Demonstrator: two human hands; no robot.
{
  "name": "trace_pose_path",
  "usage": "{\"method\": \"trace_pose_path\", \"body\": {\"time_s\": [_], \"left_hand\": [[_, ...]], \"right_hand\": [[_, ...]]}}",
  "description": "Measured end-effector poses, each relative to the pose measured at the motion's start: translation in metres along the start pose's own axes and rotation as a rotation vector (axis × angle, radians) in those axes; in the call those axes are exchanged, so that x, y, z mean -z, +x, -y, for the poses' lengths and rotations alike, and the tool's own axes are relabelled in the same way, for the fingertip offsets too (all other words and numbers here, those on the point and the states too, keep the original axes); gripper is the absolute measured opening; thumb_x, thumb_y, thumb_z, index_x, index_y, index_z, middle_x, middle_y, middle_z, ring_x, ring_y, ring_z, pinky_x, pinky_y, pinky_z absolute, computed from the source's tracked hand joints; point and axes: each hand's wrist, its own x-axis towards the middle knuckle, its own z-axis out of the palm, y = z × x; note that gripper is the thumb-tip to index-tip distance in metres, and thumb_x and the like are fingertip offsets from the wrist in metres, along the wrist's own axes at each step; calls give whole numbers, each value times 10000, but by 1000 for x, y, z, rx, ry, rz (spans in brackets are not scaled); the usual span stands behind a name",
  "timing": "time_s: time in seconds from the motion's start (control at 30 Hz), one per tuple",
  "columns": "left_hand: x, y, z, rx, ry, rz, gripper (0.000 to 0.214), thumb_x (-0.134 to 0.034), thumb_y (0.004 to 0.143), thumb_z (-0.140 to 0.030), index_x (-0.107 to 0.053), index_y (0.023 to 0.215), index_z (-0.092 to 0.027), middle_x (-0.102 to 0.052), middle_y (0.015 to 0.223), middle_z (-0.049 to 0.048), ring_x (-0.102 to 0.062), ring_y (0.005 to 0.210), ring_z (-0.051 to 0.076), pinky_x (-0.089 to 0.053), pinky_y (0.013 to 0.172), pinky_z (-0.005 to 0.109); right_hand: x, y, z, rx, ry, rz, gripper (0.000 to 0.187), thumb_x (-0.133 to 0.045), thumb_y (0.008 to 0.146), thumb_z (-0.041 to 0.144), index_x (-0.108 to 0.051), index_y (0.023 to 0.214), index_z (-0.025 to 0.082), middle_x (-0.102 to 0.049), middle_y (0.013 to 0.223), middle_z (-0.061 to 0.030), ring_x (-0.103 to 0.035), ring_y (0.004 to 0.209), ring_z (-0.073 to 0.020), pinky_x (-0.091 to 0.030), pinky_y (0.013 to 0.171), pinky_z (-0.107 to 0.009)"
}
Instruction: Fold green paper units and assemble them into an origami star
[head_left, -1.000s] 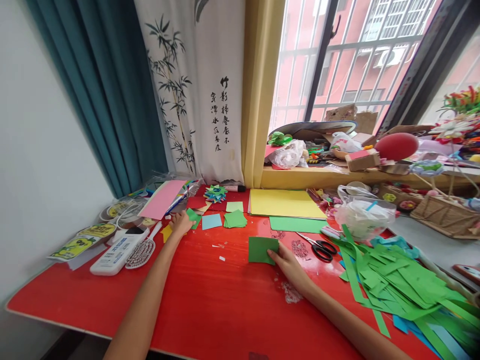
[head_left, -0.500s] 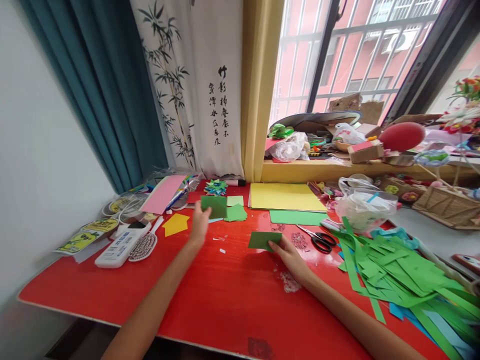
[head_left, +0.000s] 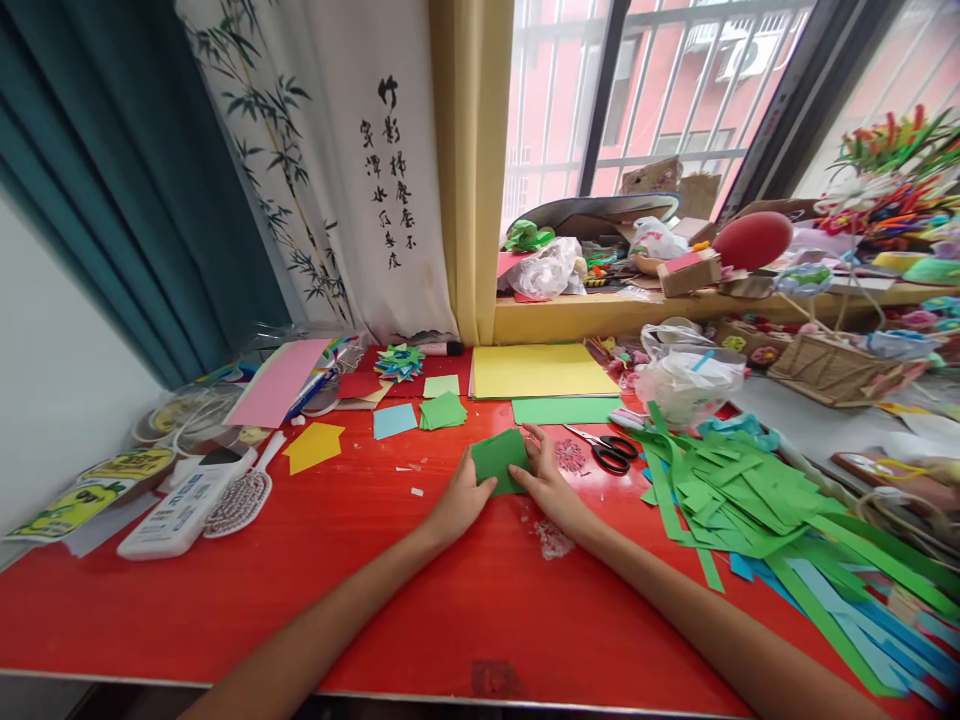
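A green paper [head_left: 495, 458] is gripped at its near edge by the fingers of the left hand [head_left: 459, 500] and the right hand [head_left: 546, 482], held low over the table [head_left: 300, 560]. Scissors [head_left: 609, 452] are seen just right of the right fingers.

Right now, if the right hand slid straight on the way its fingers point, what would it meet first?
The right hand rests on the dark green paper; past it, likely the yellow sheet, though the line may clip the light green sheet first.
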Motion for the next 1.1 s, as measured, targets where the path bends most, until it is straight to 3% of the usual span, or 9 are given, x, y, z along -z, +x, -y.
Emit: {"method": "trace_pose_path", "body": {"time_s": [0.2,0.33,0.67,0.8,0.93,1.1], "left_hand": [[1,-3,-7,-41,3,-7,290,-521,734,-195,-472,1019,-206,-560,1001,49,-514,963,208,-400,870,351],[3,-7,-15,-93,26,-49,368,-480,752,-150,-390,1100,-233,-480,1107,40,-489,979,173,-398,860,309],[0,-9,-20,-115,96,-38,556,-422,759,-80,-258,1264,-245,-432,1189,54,-502,939,151,-410,846,298],[1,-9,-19,-97,116,-27,570,-422,743,-62,-272,1265,-237,-454,1175,49,-495,967,160,-401,864,305],[1,-8,-18,-119,102,-41,562,-416,737,-54,-289,1252,-240,-418,1229,46,-474,1021,163,-388,884,297],[-1,-8,-16,-88,104,-47,530,-434,737,-70,-304,1227,-224,-438,1193,56,-468,1030,166,-376,895,300]], "right_hand": [[0,-3,2,57,-168,-29,430,-436,796,229,-303,1205,256,-449,1071,-42,-464,972,-165,-389,865,-299],[-2,-6,6,96,-172,-13,487,-407,827,253,-208,1271,282,-419,1097,-48,-456,968,-160,-390,857,-305],[-1,-7,4,129,-297,2,238,-353,850,233,-314,1084,249,-389,1055,-47,-426,933,-159,-389,834,-311],[-2,-7,3,100,-282,-18,194,-361,850,255,-313,1037,256,-398,1004,-37,-435,920,-159,-390,838,-314],[-2,-7,0,104,-229,-13,276,-365,854,274,-276,1115,271,-396,1047,-44,-438,949,-158,-397,846,-313],[-3,-7,-2,78,-240,-14,213,-389,846,273,-306,1041,252,-388,1034,-47,-435,956,-157,-397,851,-311]]}}
